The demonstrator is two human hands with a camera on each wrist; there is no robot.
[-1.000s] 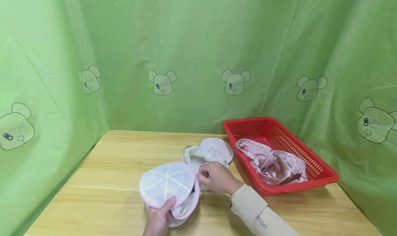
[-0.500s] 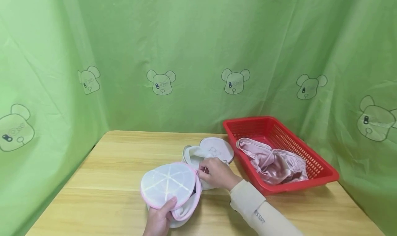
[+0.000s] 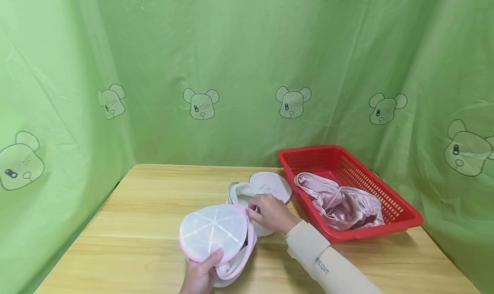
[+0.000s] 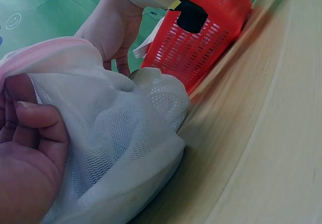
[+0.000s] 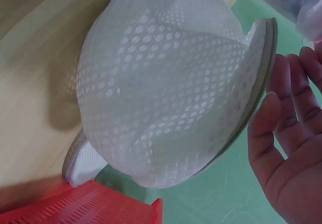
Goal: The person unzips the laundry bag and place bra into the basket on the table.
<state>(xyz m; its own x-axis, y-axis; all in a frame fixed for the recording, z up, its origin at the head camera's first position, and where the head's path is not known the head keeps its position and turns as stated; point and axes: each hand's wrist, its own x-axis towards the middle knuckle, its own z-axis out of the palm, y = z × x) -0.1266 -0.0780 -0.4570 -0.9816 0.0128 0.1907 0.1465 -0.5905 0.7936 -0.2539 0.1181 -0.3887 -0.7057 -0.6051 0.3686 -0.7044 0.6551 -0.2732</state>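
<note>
A white mesh laundry bag (image 3: 213,232) with pink trim is tilted up near the table's front, its round lid partly apart from the body. My left hand (image 3: 202,271) grips its lower edge, thumb on top of the lid. At the far right of the pink rim my right hand (image 3: 273,213) pinches the edge; whether a zipper pull lies between the fingertips is hidden. Just behind stands a second white mesh bag (image 5: 161,83) with a grey zipper, its round lid (image 3: 272,186) folded back. In the right wrist view, this bag is beside the right hand.
To the right, a red plastic basket (image 3: 312,216) holds a crumpled pink satin garment (image 3: 339,201). A wooden table (image 3: 127,225) carries everything. Green curtains (image 3: 239,49) printed with bear heads hang behind and at both sides.
The left hand and the pink-trimmed bag have shifted slightly right, so the lid sits closer to the right hand. The right hand stays almost in place at the rim.
</note>
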